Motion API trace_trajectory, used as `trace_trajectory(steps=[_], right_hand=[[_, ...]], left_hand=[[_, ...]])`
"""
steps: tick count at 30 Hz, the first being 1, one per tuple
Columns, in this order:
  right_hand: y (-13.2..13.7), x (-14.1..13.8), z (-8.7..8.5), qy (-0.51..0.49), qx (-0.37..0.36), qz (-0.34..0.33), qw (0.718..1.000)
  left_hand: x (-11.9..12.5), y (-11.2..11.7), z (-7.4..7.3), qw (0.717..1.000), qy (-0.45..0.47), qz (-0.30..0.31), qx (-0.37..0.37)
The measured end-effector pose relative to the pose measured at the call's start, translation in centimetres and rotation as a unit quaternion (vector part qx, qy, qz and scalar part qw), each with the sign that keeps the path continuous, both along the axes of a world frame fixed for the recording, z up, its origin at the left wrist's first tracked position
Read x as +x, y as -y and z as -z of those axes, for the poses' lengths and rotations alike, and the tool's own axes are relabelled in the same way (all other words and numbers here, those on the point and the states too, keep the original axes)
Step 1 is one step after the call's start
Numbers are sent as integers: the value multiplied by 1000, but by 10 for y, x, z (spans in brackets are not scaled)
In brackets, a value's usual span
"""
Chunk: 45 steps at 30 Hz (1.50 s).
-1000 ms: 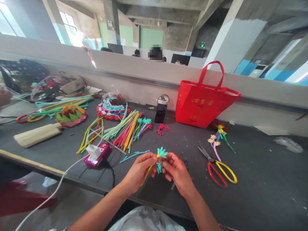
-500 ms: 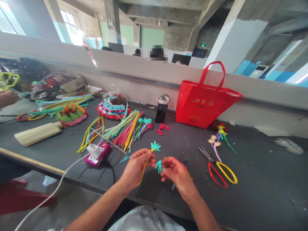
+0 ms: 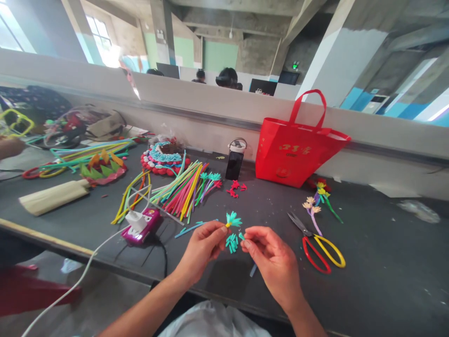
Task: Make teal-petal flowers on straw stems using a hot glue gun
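My left hand [image 3: 206,241] is closed on a pipe-cleaner flower [image 3: 233,219] with teal petals and a yellow base; most of its stem is hidden by the hand. Close beside it, my right hand [image 3: 268,250] pinches a short teal pipe-cleaner piece [image 3: 242,236] between thumb and fingers. A small pile of cut teal pieces [image 3: 232,243] lies on the black table below and between the two hands. To the right, scissors [image 3: 312,243] with one red and one yellow handle rest partly open. Beyond them lie finished pipe-cleaner flowers [image 3: 312,208].
A bundle of coloured pipe cleaners [image 3: 182,192] lies left of centre, near a purple power strip [image 3: 142,227] with a white plug. Behind stand a bottle [image 3: 235,159] and a red bag [image 3: 298,152]. Another person's hand [image 3: 10,146] shows at far left.
My right hand has lifted from the teal pile and moved slightly right, now pinching one piece. My left hand has turned the flower, and its yellow stem no longer shows below the hand.
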State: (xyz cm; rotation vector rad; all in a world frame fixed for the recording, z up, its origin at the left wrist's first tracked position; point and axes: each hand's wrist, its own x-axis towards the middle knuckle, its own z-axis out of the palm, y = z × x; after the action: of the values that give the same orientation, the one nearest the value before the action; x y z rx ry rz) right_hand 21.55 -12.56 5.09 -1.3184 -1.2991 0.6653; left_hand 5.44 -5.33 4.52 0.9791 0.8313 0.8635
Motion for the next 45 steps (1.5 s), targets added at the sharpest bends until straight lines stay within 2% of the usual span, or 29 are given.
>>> trace_trajectory(steps=[5,9,15,20,23,27,33,38,45], right_hand=[[-4,-3,-13,158,83,17,984],[-4,-8,-16,202,108,4,973],[-2,-14,-8,233,135,21,963],[-2,-24,2,294,198,68,933],[-2,-29,10,326,202,82,920],[-1,-33,18,336,198,90,916],[-2,-34,17,318,216,99,918],[-2,-35,19,309,221,124,917],[-1,-34,20,318,187,143,918]], left_hand=[[0,6,-2,1000,-17,4,20],[0,7,-3,1000,-2,7,8],[2,9,-8,999,25,14,-14],[5,12,-9,999,27,24,-6],[5,12,-10,999,24,27,-7],[5,11,-7,1000,3,24,-6],[5,9,2,1000,-7,29,5],[7,11,1,999,-9,31,7],[9,11,1,999,-5,33,13]])
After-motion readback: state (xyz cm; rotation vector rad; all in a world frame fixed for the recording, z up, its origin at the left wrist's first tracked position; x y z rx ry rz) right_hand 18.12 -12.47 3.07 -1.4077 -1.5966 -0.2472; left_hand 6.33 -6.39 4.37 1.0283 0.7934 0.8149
